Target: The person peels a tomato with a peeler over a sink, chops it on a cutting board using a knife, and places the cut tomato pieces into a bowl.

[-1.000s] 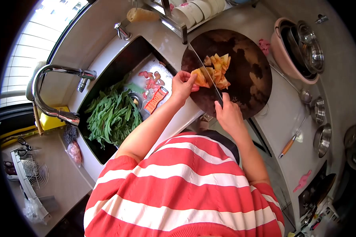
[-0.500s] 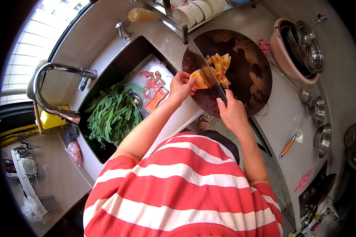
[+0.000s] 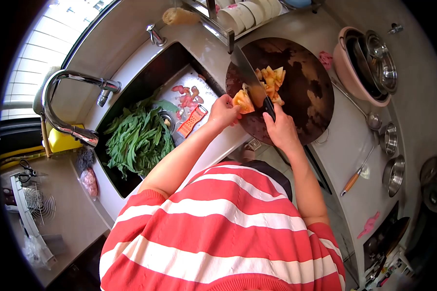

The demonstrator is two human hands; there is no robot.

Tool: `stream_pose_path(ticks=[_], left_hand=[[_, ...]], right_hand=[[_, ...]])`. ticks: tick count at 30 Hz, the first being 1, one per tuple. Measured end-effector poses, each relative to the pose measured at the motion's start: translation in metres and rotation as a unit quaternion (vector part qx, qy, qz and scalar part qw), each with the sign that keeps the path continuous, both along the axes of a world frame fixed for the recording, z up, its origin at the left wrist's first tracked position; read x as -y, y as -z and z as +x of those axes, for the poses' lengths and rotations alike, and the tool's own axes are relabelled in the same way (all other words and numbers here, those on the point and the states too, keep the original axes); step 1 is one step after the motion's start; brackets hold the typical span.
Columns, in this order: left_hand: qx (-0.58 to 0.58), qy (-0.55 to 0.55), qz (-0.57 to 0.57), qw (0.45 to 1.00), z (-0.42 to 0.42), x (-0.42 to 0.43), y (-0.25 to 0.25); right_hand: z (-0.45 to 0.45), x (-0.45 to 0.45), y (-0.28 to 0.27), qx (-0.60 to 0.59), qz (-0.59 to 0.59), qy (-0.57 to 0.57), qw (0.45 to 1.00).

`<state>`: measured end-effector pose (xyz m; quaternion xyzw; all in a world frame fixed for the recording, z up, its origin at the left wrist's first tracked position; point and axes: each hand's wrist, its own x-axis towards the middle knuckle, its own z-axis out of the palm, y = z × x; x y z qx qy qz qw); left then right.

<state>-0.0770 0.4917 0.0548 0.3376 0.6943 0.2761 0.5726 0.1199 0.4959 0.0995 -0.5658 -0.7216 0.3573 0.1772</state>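
Note:
My right hand [image 3: 281,128] is closed round the black handle of a broad kitchen knife [image 3: 248,72]. Its blade points toward the dish rack, over a round dark cutting board [image 3: 303,92]. My left hand [image 3: 223,113] pinches an orange-yellow piece of what looks like peeled tomato [image 3: 243,101] at the board's left edge, just left of the blade. Cut pieces [image 3: 273,81] of the same food lie in a small heap right of the blade. The blade hides part of the food, and whether its edge touches the board I cannot tell.
Left of the board is a sink [image 3: 182,53] with leafy greens [image 3: 136,140], reddish peelings [image 3: 188,96] and an orange peeler-like tool [image 3: 193,121]. A faucet [image 3: 58,80] arches over it. A dish rack [image 3: 221,29] stands behind; a pink basin [image 3: 343,68] and ladle [image 3: 374,120] are right.
The knife blade has tilted and shifted slightly right, away from my left fingers. A cut now separates the piece in my left hand from the food beside the blade. The view has shifted a little.

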Motion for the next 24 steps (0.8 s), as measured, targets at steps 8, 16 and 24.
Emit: stream_pose_path(ticks=[8, 16, 24], left_hand=[[-0.146, 0.155, 0.271, 0.939, -0.011, -0.025, 0.007], [-0.150, -0.075, 0.311, 0.936, 0.008, -0.023, 0.040], [-0.154, -0.064, 0.331, 0.929, 0.008, -0.025, 0.033]], right_hand=[[0.005, 0.002, -0.005, 0.032, 0.030, -0.003, 0.999], [0.009, 0.013, -0.028, 0.017, 0.066, 0.008, 0.998], [0.003, 0.006, -0.010, 0.061, 0.034, -0.017, 0.997]])
